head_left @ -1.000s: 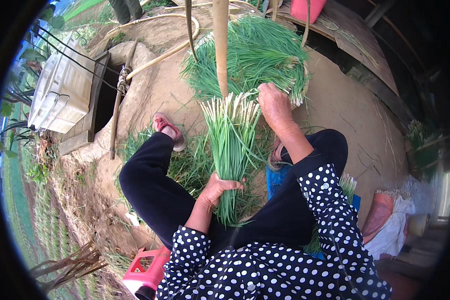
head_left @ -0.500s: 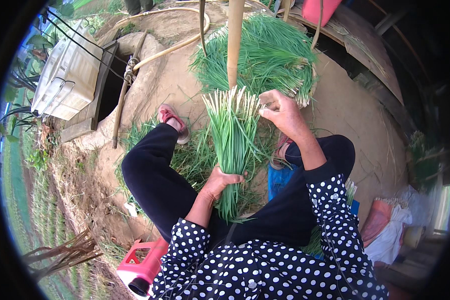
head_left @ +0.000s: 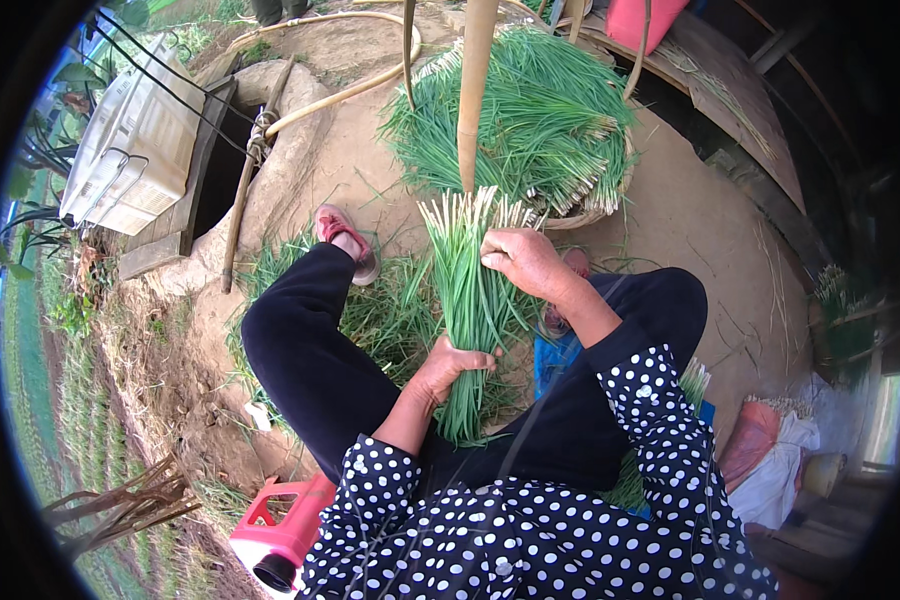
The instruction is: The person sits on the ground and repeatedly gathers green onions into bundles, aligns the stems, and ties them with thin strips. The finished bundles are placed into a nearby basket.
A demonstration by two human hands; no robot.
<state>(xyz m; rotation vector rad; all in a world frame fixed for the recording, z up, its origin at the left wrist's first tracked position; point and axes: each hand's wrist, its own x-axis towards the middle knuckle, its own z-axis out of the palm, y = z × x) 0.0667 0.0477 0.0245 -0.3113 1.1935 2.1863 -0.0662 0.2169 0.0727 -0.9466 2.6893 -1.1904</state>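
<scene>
A bunch of green chives (head_left: 460, 290) with pale cut ends stands upright between my knees, white ends pointing away from me. My left hand (head_left: 442, 368) wraps round its lower, leafy part, thumb across the front. At the bunch's upper right side, my right hand (head_left: 526, 262) is closed, thumb and fingers pinching at the chives just below the pale ends. Which strands it grips is hidden behind the fingers. Beyond the bunch, a large heap of chives (head_left: 530, 110) lies in a round wicker basket (head_left: 580, 220).
A bamboo pole (head_left: 473, 90) rises just beyond the bunch. Loose green leaves (head_left: 390, 310) litter the ground between my feet. A white plastic crate (head_left: 135, 140) rests on boards at the far left. Near my left side lies a pink jug (head_left: 280, 525); white sacks (head_left: 785, 470) lie at the right.
My right hand has moved left and down from beside the pale ends onto the bunch's side. The bunch has shifted slightly right and toward me, still in my left hand.
</scene>
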